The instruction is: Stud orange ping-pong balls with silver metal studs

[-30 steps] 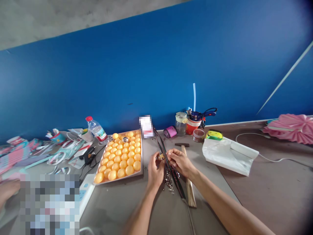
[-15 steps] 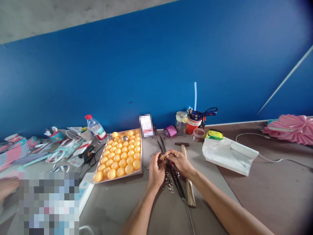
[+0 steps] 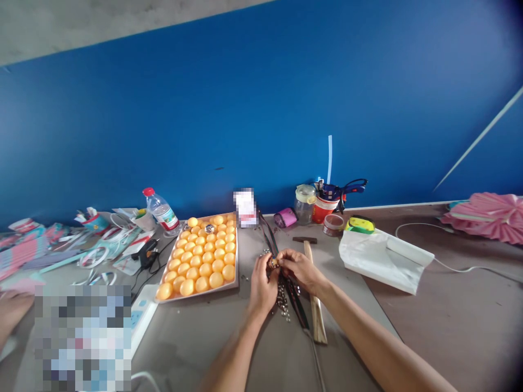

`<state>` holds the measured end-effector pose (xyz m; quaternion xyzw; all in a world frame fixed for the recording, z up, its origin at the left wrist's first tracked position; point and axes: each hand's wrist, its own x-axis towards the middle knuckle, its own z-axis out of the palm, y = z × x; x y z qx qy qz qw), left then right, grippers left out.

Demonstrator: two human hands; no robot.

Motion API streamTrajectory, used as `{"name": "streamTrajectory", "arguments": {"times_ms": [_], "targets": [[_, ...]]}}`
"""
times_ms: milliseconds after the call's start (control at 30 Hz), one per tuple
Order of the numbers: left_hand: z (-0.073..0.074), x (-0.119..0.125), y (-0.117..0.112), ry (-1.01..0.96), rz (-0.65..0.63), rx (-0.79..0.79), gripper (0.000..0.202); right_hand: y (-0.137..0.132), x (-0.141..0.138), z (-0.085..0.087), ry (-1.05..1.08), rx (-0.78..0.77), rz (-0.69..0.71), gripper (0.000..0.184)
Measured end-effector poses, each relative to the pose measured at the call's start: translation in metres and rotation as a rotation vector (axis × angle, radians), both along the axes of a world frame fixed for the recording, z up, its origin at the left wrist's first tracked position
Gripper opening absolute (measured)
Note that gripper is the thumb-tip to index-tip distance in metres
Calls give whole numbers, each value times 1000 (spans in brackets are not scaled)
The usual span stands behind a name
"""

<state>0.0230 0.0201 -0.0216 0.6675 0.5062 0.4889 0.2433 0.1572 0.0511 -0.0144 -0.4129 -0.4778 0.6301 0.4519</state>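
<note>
Both hands are up off the table (image 3: 204, 337) now, meeting fingertip to fingertip. The left hand (image 3: 261, 283) and the right hand (image 3: 300, 268) are pressed together on a small brass-coloured piece (image 3: 273, 263), pinching it from either side, and it sits right at the point where the two sets of fingers meet. A dark strap (image 3: 297, 307) runs under the grip, away toward the blue wall and back toward the person. Just below the pinch hangs a cluster of metal rings (image 3: 281, 299) (too small from here to say whether they are linked).

To my eye this is the fitting stage: the piece is being lined up against the strap, not yet let go. The next move calls for a firm, steady pinch and fine fingertip work, since the piece is tiny and would slip easily.

Just right of the grip lies a hammer (image 3: 315, 305), wooden handle pointing back at the person. Left of the grip sits a tray (image 3: 237, 261) of orange balls (image 3: 204, 267). Well off to the right is a white bag (image 3: 379, 258). Far left, another person's hand (image 3: 10, 313) rests at the table edge
</note>
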Motion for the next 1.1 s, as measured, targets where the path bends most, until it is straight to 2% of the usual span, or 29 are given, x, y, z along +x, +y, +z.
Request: {"name": "streamTrajectory", "arguments": {"times_ms": [200,400,600,833,1100], "targets": [[6,-1,1,-34,5,-5,31,-2,0,12,122,-40,18,26],[8,-1,1,-37,2,-14,32,-1,0,15,167,-23,-75,25],[6,-2,1,-37,18,-5,31,1,1,10,122,-32,-56,18],[1,-1,3,-12,3,-13,33,0,3,8,-77,48,-53,16],[4,0,1,-1,-25,14,32,-1,5,10,-46,18,11,18]]}}
